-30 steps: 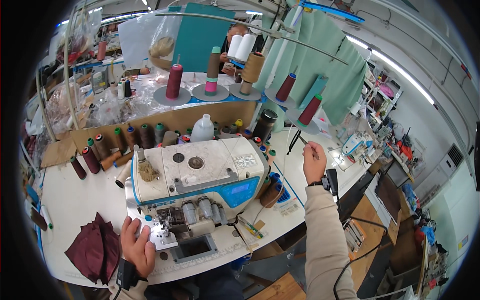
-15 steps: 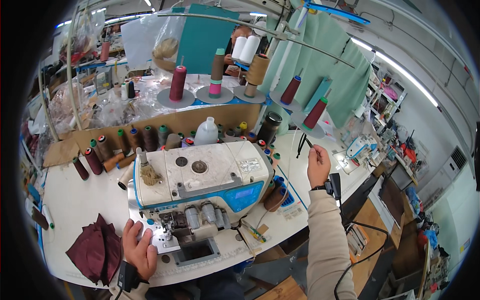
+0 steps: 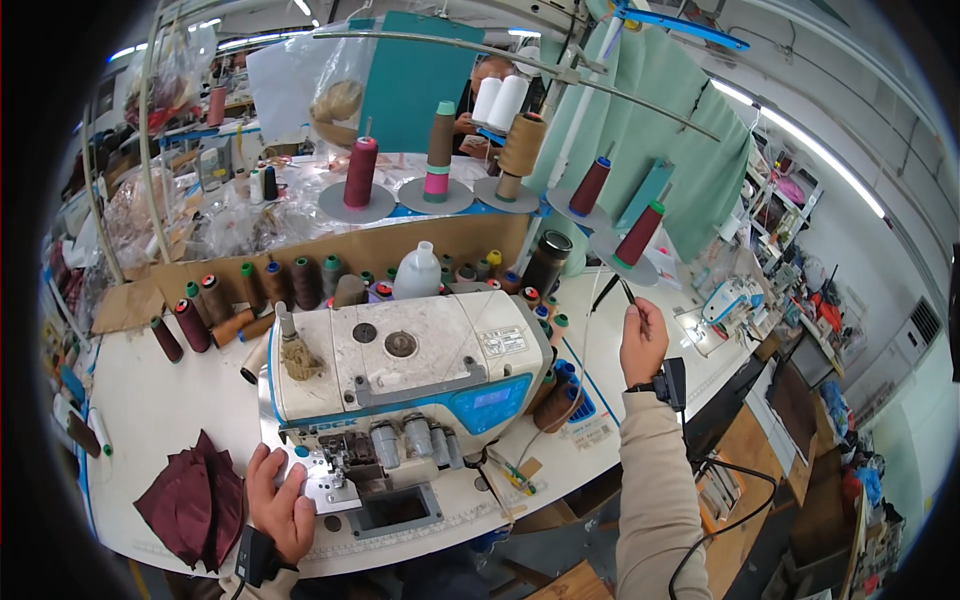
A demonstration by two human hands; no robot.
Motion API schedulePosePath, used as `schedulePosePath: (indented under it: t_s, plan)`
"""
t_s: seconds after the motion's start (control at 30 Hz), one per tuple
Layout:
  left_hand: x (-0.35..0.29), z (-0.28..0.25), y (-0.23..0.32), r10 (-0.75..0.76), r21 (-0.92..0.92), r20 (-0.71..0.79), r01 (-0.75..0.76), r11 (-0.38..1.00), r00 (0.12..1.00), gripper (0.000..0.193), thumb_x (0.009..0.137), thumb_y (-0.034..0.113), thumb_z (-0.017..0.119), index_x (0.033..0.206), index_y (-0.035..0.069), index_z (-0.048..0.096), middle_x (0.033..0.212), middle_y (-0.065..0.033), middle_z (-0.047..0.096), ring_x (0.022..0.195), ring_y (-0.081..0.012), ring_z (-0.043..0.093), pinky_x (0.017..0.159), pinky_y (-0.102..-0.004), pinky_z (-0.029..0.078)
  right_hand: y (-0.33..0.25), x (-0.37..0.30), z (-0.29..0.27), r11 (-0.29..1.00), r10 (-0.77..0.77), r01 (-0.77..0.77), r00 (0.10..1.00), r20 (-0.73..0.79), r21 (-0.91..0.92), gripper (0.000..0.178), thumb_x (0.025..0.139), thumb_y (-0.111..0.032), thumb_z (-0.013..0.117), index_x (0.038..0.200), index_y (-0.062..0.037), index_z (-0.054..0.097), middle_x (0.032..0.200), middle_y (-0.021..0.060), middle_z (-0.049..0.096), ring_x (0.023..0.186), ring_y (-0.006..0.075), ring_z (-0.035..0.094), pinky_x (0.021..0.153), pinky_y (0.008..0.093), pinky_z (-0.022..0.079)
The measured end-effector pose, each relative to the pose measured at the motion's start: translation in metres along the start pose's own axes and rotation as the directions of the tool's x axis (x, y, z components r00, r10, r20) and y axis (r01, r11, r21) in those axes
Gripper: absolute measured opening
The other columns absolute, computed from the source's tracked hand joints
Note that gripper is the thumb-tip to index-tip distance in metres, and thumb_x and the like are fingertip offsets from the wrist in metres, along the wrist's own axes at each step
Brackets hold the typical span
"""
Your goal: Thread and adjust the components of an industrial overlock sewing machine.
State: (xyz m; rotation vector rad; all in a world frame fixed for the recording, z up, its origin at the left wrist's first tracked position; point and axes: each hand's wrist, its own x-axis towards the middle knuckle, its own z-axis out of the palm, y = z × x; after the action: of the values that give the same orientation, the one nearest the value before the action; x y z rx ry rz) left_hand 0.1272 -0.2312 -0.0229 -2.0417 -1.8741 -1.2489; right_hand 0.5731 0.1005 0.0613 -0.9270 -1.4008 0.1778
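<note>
A white and blue overlock sewing machine (image 3: 400,350) stands on the table in front of me. My left hand (image 3: 280,508) lies with fingers stretched over the edge of its metal plate (image 3: 330,484), holding nothing. Dark maroon fabric pieces (image 3: 195,503) are stacked just left of that hand. Beyond the machine's right end, my right hand (image 3: 643,342) is raised and closed, pinching what look like slim dark tweezers (image 3: 628,291). A dark strip (image 3: 604,292) shows beside their tip; whether it is part of them I cannot tell. Above the hand sits a maroon thread cone (image 3: 640,236) on a disc.
Several thread cones (image 3: 303,283) and a white squeeze bottle (image 3: 417,270) stand behind the machine. A dark jar (image 3: 546,262) is near its right end, brown spools (image 3: 557,405) closer in. A second sewing machine (image 3: 728,300) is farther right. Another person (image 3: 468,125) is partly visible behind.
The view has shifted slightly. My right hand has turned a little, and the tweezers now point more upward. My left hand stays at the plate.
</note>
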Motion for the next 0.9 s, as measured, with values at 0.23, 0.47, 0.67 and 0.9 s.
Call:
schedulePosePath:
  t_s: [0.23,0.47,0.67,0.9]
  plan:
    - [-0.001,0.000,-0.001,-0.006,0.025,0.011,0.006,1.000,1.000,0.034,0.076,0.008,0.055,0.106,-0.005,0.064,0.123,-0.0289,0.051,0.123,-0.0522,0.043,0.101,-0.0566,0.037,-0.012,-0.005,0.002,0.999,0.029,-0.029,1.000,0.003,0.013,0.023,0.094,-0.010,0.061,0.112,0.0053,0.061,0.097,0.0081,0.065,0.084,0.0105,0.061,0.077,0.0242,0.050]
    - [-0.001,-0.001,0.001,-0.014,0.036,0.023,0.013,0.999,1.000,0.035,0.075,0.008,0.056,0.106,-0.004,0.064,0.123,-0.0283,0.051,0.123,-0.0516,0.043,0.101,-0.0559,0.037,-0.002,0.003,0.003,1.000,-0.009,0.009,1.000,-0.016,-0.012,0.022,0.093,-0.009,0.062,0.110,0.0049,0.061,0.097,0.0097,0.066,0.085,0.0124,0.063,0.078,0.0253,0.051]
    - [-0.001,0.001,0.000,0.008,0.040,0.002,-0.008,0.999,1.000,0.035,0.074,0.009,0.057,0.106,-0.003,0.064,0.122,-0.0278,0.051,0.121,-0.0518,0.044,0.100,-0.0565,0.038,0.006,0.017,0.008,0.998,-0.027,0.029,0.999,0.030,-0.057,0.022,0.092,-0.010,0.063,0.108,0.0049,0.062,0.096,0.0102,0.067,0.085,0.0129,0.064,0.079,0.0252,0.051]
    - [0.002,-0.001,0.001,0.012,0.042,-0.011,-0.011,0.999,1.000,0.034,0.074,0.010,0.058,0.106,-0.002,0.064,0.122,-0.0273,0.051,0.120,-0.0518,0.045,0.099,-0.0572,0.039,0.048,0.043,0.012,0.906,0.250,-0.212,0.966,0.059,-0.367,0.044,0.079,-0.029,0.077,0.106,0.0028,0.063,0.077,0.0136,0.069,0.074,0.0247,0.068,0.071,0.0332,0.052]
